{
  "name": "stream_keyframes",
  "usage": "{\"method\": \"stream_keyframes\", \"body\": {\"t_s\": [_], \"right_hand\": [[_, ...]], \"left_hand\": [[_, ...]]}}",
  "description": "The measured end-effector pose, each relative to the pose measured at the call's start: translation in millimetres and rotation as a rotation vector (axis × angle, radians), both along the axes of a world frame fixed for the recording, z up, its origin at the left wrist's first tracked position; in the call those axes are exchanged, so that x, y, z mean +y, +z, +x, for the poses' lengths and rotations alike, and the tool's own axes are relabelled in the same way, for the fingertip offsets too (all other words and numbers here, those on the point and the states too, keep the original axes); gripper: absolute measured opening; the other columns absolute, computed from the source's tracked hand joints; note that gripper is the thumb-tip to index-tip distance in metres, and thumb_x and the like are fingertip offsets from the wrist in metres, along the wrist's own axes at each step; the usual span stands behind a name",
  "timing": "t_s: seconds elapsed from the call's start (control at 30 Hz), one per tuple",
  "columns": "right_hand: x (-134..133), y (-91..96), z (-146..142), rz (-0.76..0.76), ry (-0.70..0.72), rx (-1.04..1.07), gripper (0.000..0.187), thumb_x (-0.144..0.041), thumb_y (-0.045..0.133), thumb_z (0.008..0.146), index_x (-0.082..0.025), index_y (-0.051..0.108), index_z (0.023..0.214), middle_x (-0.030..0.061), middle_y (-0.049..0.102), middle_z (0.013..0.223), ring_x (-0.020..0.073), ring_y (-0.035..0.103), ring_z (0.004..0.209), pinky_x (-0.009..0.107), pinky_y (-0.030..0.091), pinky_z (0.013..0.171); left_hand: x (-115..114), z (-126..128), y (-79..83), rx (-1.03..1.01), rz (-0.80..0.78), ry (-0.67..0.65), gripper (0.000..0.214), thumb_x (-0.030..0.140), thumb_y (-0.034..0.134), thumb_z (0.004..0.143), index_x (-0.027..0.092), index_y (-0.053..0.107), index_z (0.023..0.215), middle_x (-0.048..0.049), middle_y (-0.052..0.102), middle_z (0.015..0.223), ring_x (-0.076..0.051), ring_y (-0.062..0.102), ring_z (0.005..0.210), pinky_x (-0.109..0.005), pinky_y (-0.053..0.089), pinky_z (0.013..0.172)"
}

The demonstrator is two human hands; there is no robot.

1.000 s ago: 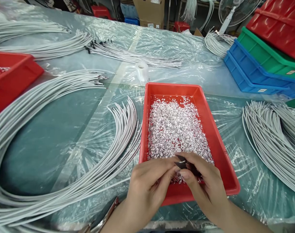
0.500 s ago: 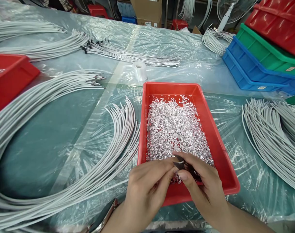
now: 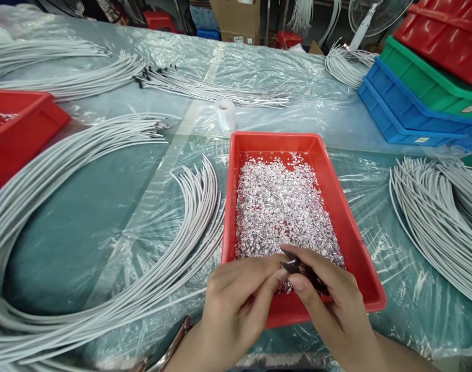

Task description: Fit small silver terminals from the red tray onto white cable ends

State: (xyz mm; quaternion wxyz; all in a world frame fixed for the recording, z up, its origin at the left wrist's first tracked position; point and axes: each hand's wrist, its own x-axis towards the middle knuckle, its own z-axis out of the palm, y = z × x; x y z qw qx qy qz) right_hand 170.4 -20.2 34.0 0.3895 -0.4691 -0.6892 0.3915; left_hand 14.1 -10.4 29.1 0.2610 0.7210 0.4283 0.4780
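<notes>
My left hand (image 3: 239,299) is closed in a pinch over the near end of a red tray (image 3: 358,248). A single white cable (image 3: 181,300) runs from the left into this hand; its tip is hidden by the fingers. Close beside it, my right hand (image 3: 332,299) is wrapped round small dark snips (image 3: 303,268), whose pointed blades face the left fingertips. Below both hands, the tray holds a thick layer of small silvery foil scraps (image 3: 278,201). Left of the tray lies a long curved bundle of white cables (image 3: 193,222).
Another red tray (image 3: 30,121) stands at the left edge. A roll of clear film (image 3: 225,114) is behind the middle tray. Stacked blue and green crates (image 3: 417,93) stand back right, above a cable bundle (image 3: 437,217). Dark-handled pliers (image 3: 168,343) lie by my left forearm.
Both hands keep nearly the same pose, with the snips still at the left fingertips. The whole view has shifted slightly.
</notes>
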Motion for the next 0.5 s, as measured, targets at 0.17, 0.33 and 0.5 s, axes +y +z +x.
{"method": "stream_keyframes", "body": {"t_s": [0.17,0.33,0.5], "right_hand": [[-0.1,-2.9,9.3,-0.055,0.007,-0.008,0.036,-0.017,0.053,0.090,-0.031,0.050,0.123,-0.0015,0.063,0.109,0.0113,0.060,0.096,0.019,0.048,0.082],[0.9,-4.9,9.1,-0.118,-0.016,0.155,0.032,-0.022,0.064,0.081,-0.034,0.055,0.110,-0.0056,0.060,0.077,0.0094,0.053,0.062,0.017,0.044,0.056],[3.8,1.7,1.1,-0.291,-0.079,0.317,0.018,-0.017,0.060,0.084,-0.032,0.057,0.093,-0.0085,0.032,0.058,0.0088,0.027,0.048,0.018,0.027,0.043]], "left_hand": [[-0.2,-0.2,1.4,-0.018,-0.032,0.017,0.017,0.010,0.054,0.086,0.019,0.064,0.096,-0.0015,0.073,0.082,-0.010,0.068,0.067,-0.018,0.055,0.064],[-0.2,0.2,2.3,-0.031,-0.066,0.036,0.015,0.012,0.055,0.086,0.019,0.064,0.095,-0.0003,0.073,0.079,-0.008,0.066,0.061,-0.015,0.054,0.061],[0.0,1.7,0.3,-0.030,-0.058,0.024,0.016,0.010,0.055,0.085,0.019,0.064,0.096,-0.0019,0.074,0.083,-0.011,0.069,0.067,-0.018,0.056,0.061]]}}
